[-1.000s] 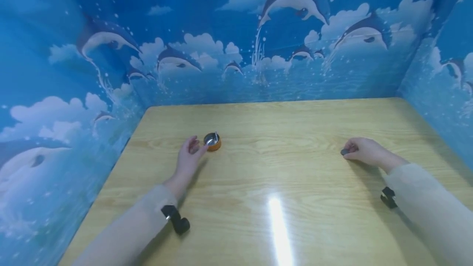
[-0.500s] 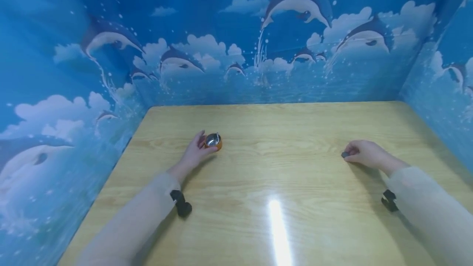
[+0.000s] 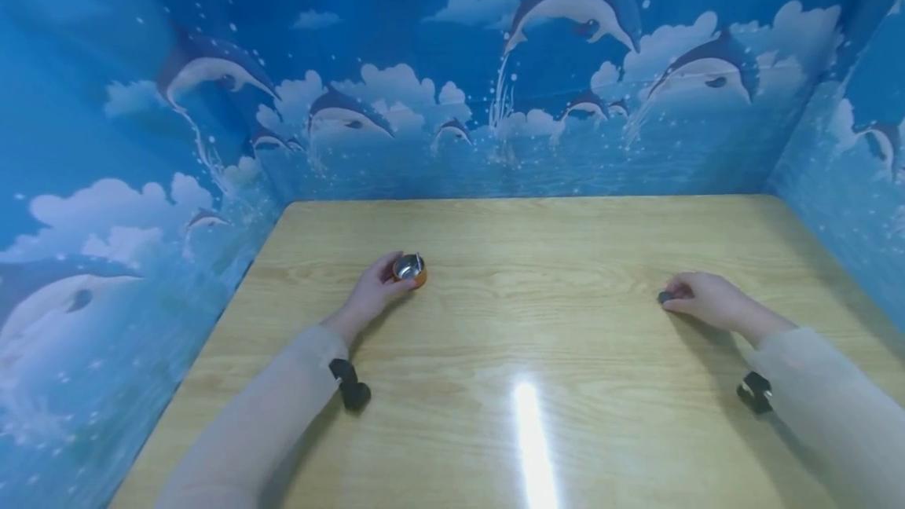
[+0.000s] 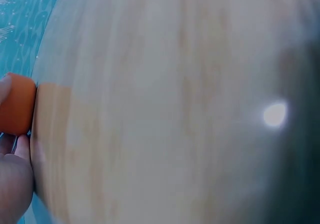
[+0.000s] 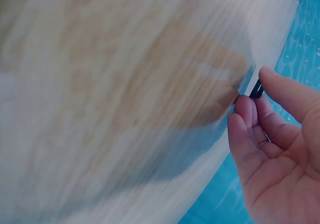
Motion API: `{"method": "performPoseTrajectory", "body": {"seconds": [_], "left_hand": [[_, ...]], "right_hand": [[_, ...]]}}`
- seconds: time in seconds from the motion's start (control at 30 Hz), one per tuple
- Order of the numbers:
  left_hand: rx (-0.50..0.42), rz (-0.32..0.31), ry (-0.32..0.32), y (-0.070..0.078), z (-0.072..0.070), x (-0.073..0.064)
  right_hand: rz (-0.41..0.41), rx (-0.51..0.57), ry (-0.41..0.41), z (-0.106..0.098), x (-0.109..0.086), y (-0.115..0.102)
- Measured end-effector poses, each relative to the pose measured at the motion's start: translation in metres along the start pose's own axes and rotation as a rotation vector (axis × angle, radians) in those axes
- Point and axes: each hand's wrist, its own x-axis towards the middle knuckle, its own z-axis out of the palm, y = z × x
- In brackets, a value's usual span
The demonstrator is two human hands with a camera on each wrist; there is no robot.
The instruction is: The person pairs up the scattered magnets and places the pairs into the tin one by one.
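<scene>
My left hand grips a small orange bowl with a shiny metal inside, at the left of the table. Thumb and fingers lie around its near and left sides. A thin silver piece stands up inside the bowl; its kind is too small to tell. In the left wrist view the orange wall of the bowl shows at the left edge, partly cut off. Far to the right, my right hand pinches a small dark flat piece. The right wrist view shows this dark piece edge-on between thumb and fingers.
The light wood table spreads between both hands, with a bright glare strip on its near part. A blue dolphin-print curtain hangs along the back and sides. Each sleeve carries a black wrist device.
My left hand has moved from beside the bowl to take hold of it. The right hand keeps its pinch on the dark piece and has barely shifted.
</scene>
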Motion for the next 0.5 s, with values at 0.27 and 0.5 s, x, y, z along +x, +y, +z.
{"method": "performPoseTrajectory", "body": {"seconds": [0.27,0.5], "left_hand": [[0.014,0.006,0.010,0.0032,-0.0022,-0.0036],[0.004,-0.001,-0.006,0.0007,-0.0005,-0.0007]], "right_hand": [[0.013,-0.010,0.028,-0.0018,-0.0026,-0.0027],[0.020,-0.026,0.045,-0.0057,-0.0042,-0.0012]]}}
